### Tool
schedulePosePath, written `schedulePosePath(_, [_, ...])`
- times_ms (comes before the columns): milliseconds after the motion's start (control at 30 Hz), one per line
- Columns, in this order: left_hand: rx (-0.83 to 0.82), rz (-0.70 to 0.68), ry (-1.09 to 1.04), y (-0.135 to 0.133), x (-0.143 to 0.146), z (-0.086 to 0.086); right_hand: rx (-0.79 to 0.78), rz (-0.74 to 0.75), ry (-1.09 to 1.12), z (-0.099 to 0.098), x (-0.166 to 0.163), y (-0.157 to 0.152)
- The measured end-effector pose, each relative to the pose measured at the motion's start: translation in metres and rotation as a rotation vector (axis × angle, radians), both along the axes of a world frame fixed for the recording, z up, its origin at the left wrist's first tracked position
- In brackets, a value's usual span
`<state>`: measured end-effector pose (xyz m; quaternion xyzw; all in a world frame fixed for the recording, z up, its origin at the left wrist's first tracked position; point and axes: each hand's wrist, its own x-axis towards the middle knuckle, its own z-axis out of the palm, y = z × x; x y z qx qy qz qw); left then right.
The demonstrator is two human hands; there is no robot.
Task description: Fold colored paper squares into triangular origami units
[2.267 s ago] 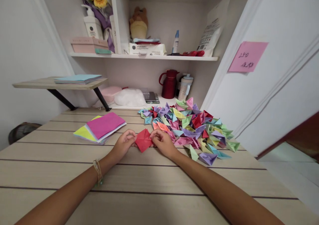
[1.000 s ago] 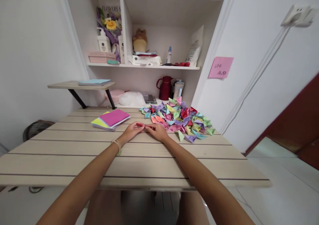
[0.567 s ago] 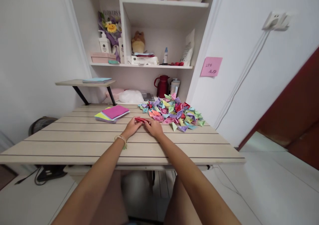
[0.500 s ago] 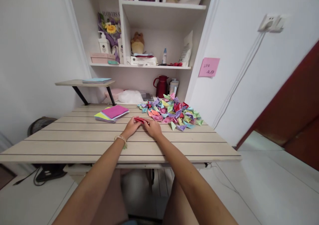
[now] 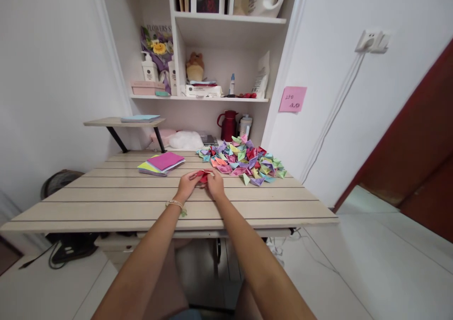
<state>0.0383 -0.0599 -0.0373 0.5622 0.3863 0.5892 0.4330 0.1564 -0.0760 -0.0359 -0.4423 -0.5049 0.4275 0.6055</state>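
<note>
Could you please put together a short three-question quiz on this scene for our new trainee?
1. Multiple choice: what do the left hand and the right hand hold between them?
A) a red jug
B) red paper
C) a pink note

2. True or false: the bracelet is on the left wrist.

3. Fill in the gap: on the desk, the heap of paper boats lies to the ____ of the paper stack, as the person sees it.

Key: 1. B; 2. True; 3. right.
</note>
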Motion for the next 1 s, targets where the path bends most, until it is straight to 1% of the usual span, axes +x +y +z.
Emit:
schedulePosePath(67, [-0.028, -0.071, -0.020, -0.008, -0.001, 0.003, -0.005, 0.064, 0.082, -0.001, 0.009, 0.003])
schedulePosePath(133, [-0.040, -0.098, -0.047, -0.012, -0.001, 0.005, 0.002, 0.092, 0.126, -0.002, 0.014, 0.005])
schedulePosePath(367, [-0.026, -0.045, -0.135, -0.009, -0.004, 0.006, 0.035, 0.088, 0.181, -0.003, 0.014, 0.005])
schedulePosePath(667, [-0.039, -0.071, -0.109, -0.012, -0.002, 0.002, 0.068, 0.097, 0.081, -0.008, 0.010, 0.001])
schedulePosePath(800, [-0.029, -0.032, -0.104, -0.011, -0.003, 0.000, 0.083, 0.118, 0.065, -0.005, 0.006, -0.004])
schedulePosePath(900, [-0.010, 0.005, -0.099, -0.010, -0.005, 0.002, 0.100, 0.144, 0.048, -0.002, 0.004, -0.008])
schedulePosePath(1000, [0.006, -0.010, -0.083, -0.012, -0.005, 0.006, 0.117, 0.151, 0.029, -0.001, 0.005, -0.009])
